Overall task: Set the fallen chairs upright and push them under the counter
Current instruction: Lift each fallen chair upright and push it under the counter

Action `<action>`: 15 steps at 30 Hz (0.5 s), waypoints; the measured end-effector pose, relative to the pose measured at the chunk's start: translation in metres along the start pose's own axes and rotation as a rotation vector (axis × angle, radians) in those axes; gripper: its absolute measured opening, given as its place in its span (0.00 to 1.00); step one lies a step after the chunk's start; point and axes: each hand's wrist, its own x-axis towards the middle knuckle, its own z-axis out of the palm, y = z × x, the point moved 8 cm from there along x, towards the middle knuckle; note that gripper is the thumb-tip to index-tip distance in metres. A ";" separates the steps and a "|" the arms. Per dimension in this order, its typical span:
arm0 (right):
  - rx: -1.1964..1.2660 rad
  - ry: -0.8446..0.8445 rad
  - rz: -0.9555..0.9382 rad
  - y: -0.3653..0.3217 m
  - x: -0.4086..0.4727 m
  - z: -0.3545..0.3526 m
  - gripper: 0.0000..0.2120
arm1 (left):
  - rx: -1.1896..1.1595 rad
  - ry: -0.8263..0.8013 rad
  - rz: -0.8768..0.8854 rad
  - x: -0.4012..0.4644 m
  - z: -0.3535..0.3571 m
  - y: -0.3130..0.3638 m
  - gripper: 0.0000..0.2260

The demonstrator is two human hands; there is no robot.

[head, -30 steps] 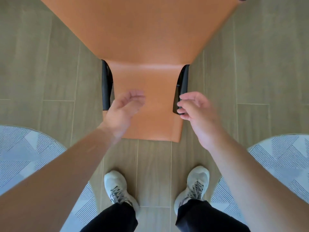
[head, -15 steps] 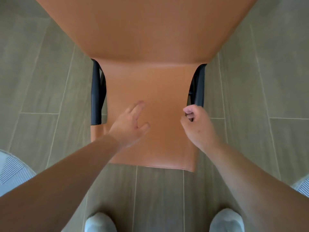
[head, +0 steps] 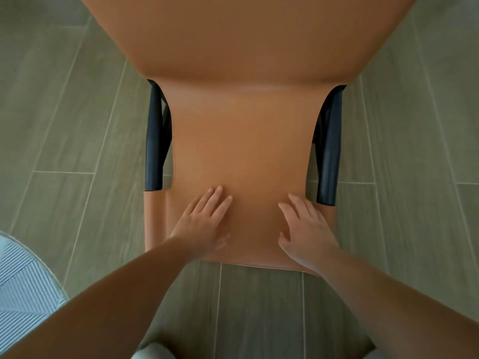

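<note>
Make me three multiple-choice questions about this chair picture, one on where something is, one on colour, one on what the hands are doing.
1. Where is the striped rug?
A. lower left, on the floor
B. on the chair
C. upper right

2. What colour are the chair's frame tubes?
A. white
B. black
C. red

3. How do the hands lie?
A. both curled round the tubes
B. both flat on the chair back
C. both hanging clear of the chair

Answers:
1 A: the rug shows at the lower left edge.
2 B: both side tubes are black.
3 B: the left hand and right hand rest on the tan back with fingers straight.
</note>
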 end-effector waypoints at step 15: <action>-0.306 -0.133 -0.141 -0.028 -0.002 0.054 0.47 | 0.346 -0.221 0.152 -0.025 0.057 0.009 0.51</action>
